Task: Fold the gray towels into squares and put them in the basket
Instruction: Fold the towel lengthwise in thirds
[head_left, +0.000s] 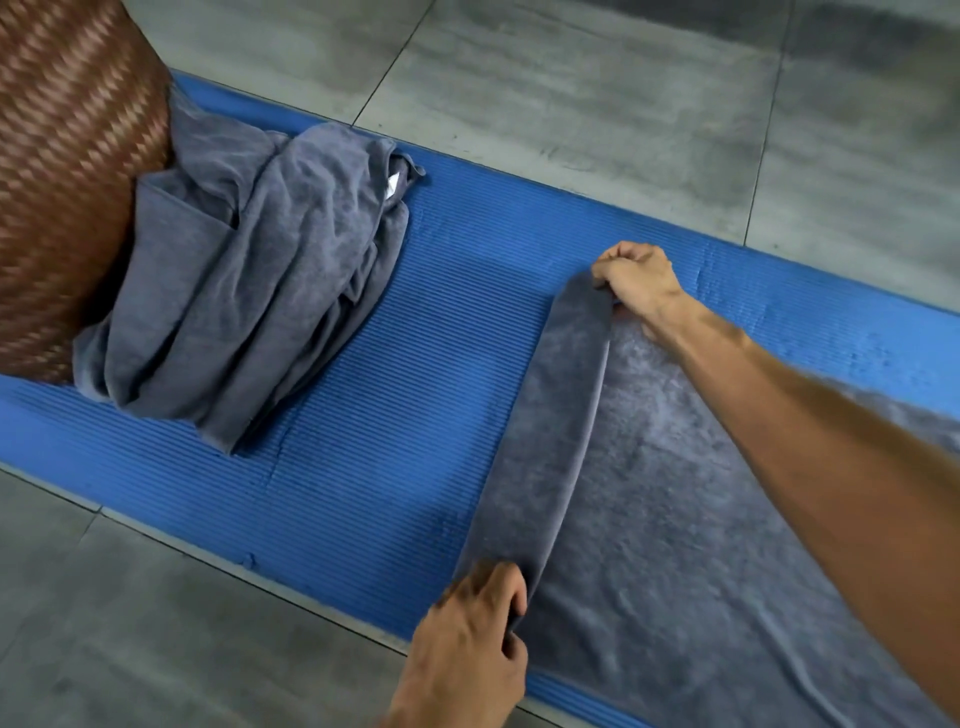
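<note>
From the head view, a gray towel lay spread across the right part of a blue mat on the tiled floor, running from the mat's far edge to its near edge. The left hand pinched the towel's corner at the near edge, fingers curled round the cloth, and the right hand pinched the matching corner by the far edge — both grips closed on fabric. Between them the towel's left border was lifted and curled over towards the right, so this looked like the start of a fold, with a corner in each hand to keep the edge straight and the layers square.

Further left on the mat sat a crumpled pile of gray towels, unfolded, leaning against a brown woven basket at the mat's left end — probably parked there to be within reach once each one is folded.

The basket was cut off by the frame, so its rim and inside could not be seen, and whether any folded towel was already in it could not be told. The spread towel's right end ran out of view under the right forearm. How many towels made up the pile was unclear.
</note>
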